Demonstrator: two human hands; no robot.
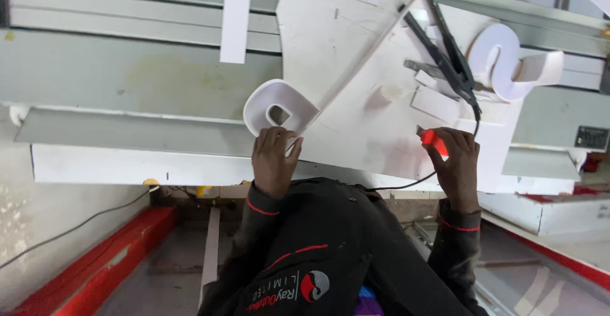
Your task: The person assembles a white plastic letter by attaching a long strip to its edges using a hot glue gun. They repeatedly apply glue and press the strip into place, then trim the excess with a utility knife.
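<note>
Left hand (274, 158): fingers are curling together around the lower edge of a white foam letter (278, 109), a rounded shape with an oval hole, which is lying on the white board (343, 68) at its near-left corner. Right hand (456, 163): fingers are clamping around a small red-orange tool (434, 142), thumb pressing along its side; a black cable (406, 181) is trailing from this hand toward the body. Beyond the right hand, a black hinged tool (445, 49) is lying on the board, a second white curved letter (502, 61) resting just beside it. A white rectangular strip (234, 26) is lying on the grey metal bench (127, 74). Dark sleeves with red cuff trim are covering both wrists.
</note>
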